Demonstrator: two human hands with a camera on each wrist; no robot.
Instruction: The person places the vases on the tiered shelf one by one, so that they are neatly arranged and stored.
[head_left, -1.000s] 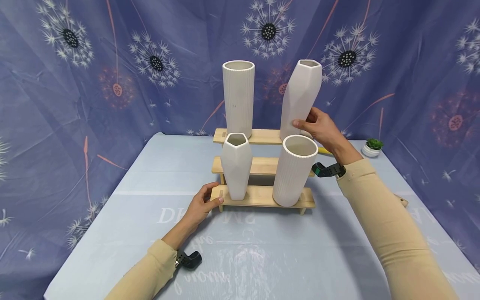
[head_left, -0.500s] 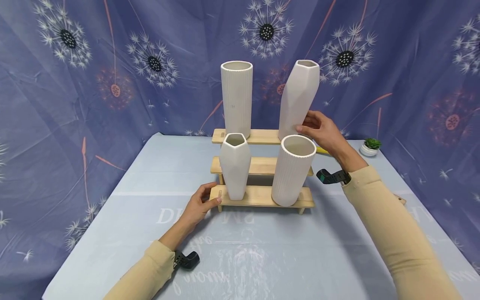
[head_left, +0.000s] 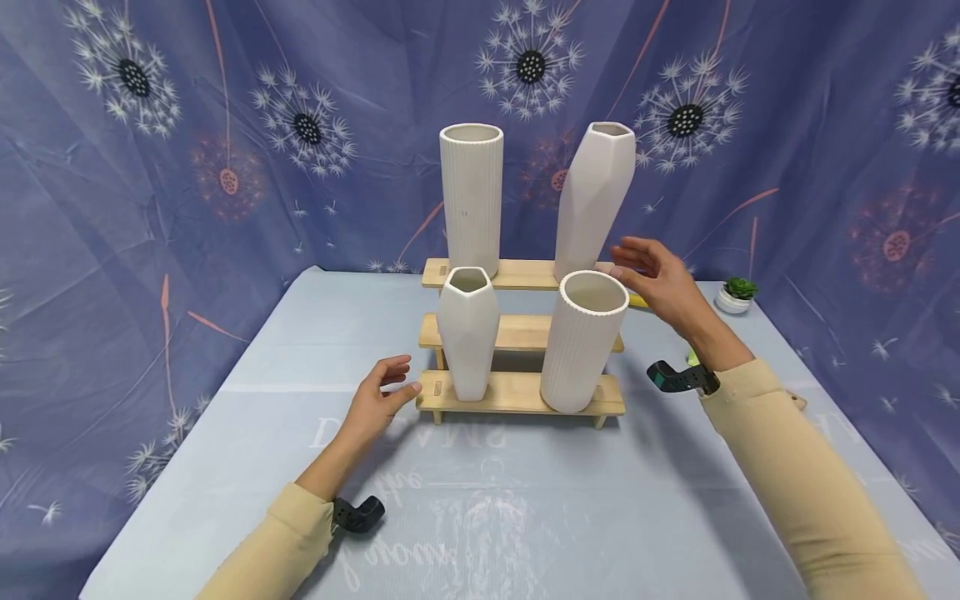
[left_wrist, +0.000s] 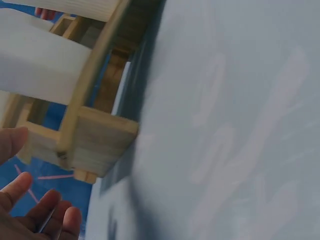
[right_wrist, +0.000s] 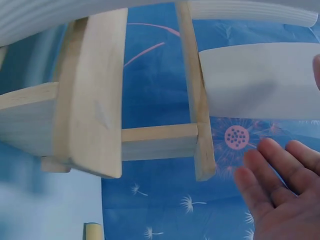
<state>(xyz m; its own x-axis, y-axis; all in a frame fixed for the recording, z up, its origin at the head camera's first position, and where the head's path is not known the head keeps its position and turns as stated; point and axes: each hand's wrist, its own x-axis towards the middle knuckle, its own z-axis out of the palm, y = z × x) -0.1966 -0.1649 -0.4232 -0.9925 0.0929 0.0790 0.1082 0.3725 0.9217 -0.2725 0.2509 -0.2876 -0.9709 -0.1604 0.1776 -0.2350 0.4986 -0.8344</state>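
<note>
A three-step wooden stand (head_left: 517, 391) holds white vases. On its top step are a tall ribbed vase (head_left: 472, 200) at left and a faceted vase (head_left: 595, 196) at right. The lowest step bears another faceted vase (head_left: 469, 333) at left and a wider ribbed vase (head_left: 579, 358) at right. My left hand (head_left: 375, 398) hovers just off the stand's left end, fingers loosely bent, holding nothing. Beside the top right faceted vase, my right hand (head_left: 660, 285) is spread and bare; the right wrist view shows its fingers (right_wrist: 280, 167) apart from that vase.
A small potted succulent (head_left: 738, 294) stands at the table's back right. Behind the stand a yellow object (head_left: 638, 301) is partly hidden. A wooden piece (head_left: 797, 401) shows beyond my right sleeve. A dandelion-print curtain (head_left: 375, 125) encloses the pale cloth-covered table (head_left: 300, 350).
My right hand has let go of the top right faceted vase and drawn back to the right and down. My left hand has released the stand's left end and moved left.
</note>
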